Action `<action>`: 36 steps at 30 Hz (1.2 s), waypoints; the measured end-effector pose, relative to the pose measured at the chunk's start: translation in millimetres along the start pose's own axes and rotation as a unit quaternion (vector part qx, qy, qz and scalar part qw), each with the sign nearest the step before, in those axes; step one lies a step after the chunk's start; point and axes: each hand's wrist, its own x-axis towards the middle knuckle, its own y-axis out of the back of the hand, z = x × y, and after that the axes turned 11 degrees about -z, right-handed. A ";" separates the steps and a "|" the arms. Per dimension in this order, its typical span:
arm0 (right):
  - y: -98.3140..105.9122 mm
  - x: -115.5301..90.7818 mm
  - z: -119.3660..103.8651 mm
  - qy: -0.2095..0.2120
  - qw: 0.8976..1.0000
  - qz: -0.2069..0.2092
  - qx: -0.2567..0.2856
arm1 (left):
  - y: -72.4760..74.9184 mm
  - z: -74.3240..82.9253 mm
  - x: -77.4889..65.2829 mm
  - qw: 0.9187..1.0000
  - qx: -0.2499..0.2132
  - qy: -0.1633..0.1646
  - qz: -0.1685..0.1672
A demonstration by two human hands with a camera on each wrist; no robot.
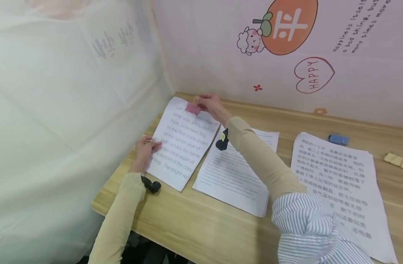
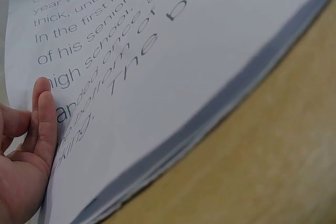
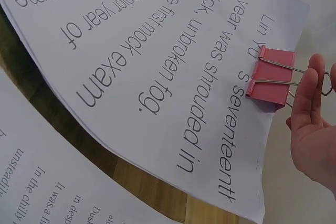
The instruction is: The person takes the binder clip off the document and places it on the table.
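A pink binder clip (image 3: 273, 77) sits over the top edge of a stack of printed English sheets (image 1: 184, 143) in large type. At the clip, my right hand (image 1: 212, 106) holds its wire handles; in the right wrist view the fingers (image 3: 307, 95) are at the loops, behind the clip's body. The stack's left edge is held by my left hand (image 1: 146, 150), with fingertips (image 2: 46, 114) over the front of the paper in the left wrist view. Part of its grip is hidden. The stack is tilted, its near edge lifted off the table in the left wrist view.
A second English stack (image 1: 231, 183) in small print lies right of the first, under my right forearm. Further right are a Chinese-text stack (image 1: 336, 183), a blue clip (image 1: 338, 139) and a yellow clip (image 1: 397, 160). Fabric walls (image 1: 204, 47) border the wooden table (image 1: 175, 220).
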 end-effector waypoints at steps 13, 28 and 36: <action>6.1 9.1 5.9 -0.015 0.999 -0.033 -0.009 | 0.5 -7.8 0.0 1.000 0.012 0.004 0.009; 14.4 15.1 4.8 -0.025 0.998 -0.053 0.017 | 1.0 -7.9 0.2 0.999 0.037 0.004 0.006; 15.5 12.0 4.0 -0.024 0.998 -0.054 0.021 | -0.9 -6.1 0.6 0.999 0.044 0.007 0.010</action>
